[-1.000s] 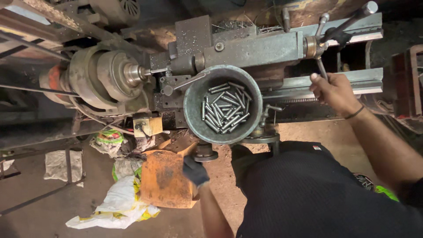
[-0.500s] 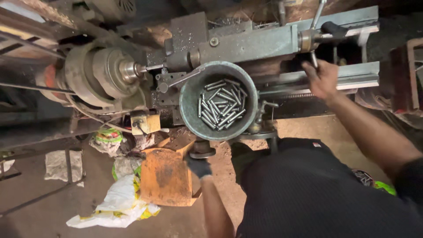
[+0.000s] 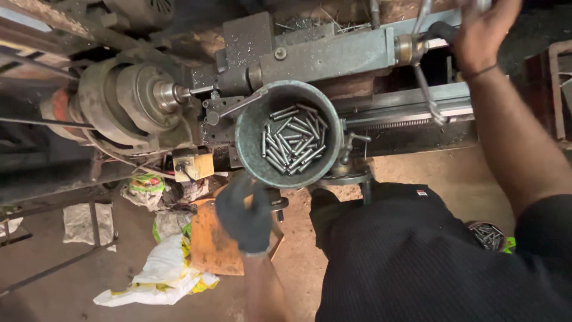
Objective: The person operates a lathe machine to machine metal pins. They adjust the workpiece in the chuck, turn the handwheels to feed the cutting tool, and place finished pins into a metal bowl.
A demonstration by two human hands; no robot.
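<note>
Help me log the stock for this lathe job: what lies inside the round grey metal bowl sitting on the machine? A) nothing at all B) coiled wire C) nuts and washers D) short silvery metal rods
D: the round grey metal bowl holds a loose heap of short silvery metal rods, lying crisscross on its bottom.

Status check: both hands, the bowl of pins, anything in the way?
Left hand, gloved, below the bowl, at a crank handle. Right hand, bare, gripping lathe lever. Bowl sits on the lathe, full of metal pins. Nothing blocking.
</note>
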